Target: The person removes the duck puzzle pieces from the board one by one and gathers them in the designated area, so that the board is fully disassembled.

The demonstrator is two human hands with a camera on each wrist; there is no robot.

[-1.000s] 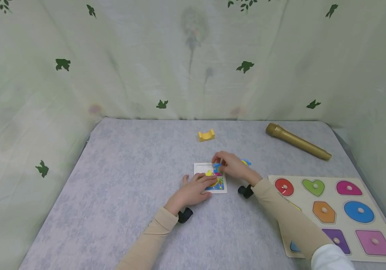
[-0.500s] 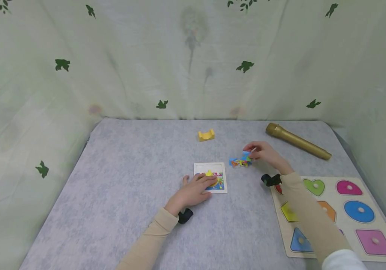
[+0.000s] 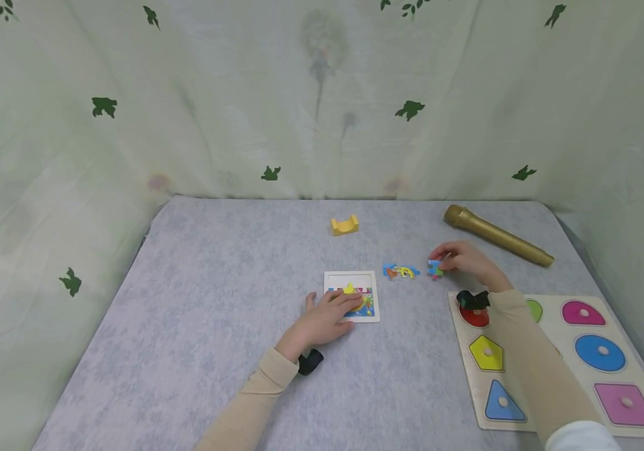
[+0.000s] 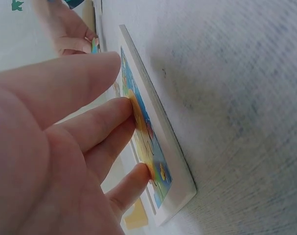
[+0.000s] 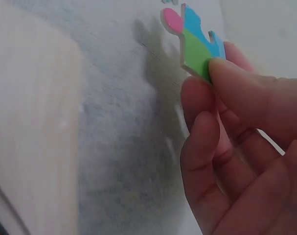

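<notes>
Resting on a small white-framed jigsaw puzzle (image 3: 377, 310), my left hand (image 3: 324, 318) presses its straight fingertips on the picture pieces. The left wrist view shows those fingers (image 4: 104, 120) touching the yellow and blue picture inside the puzzle frame (image 4: 180, 183). My right hand (image 3: 468, 262) pinches a puzzle piece (image 3: 433, 268) between thumb and fingers, to the right of the frame. Up close in the right wrist view, this puzzle piece (image 5: 194, 46) is blue and green with a pink tab, held above the table. Between frame and right hand lie loose puzzle pieces (image 3: 401, 271).
A yellow curved block (image 3: 345, 226) sits behind the frame. At the back right lies a gold microphone-shaped stick (image 3: 497, 235). A wooden board of knobbed shapes (image 3: 576, 429) lies at the right, under my right forearm. Pale curtains surround the table.
My right hand has lifted a puzzle piece from the frame and carried it right, past the loose pieces. The frame's upper row is now bare. My left hand has stayed still.
</notes>
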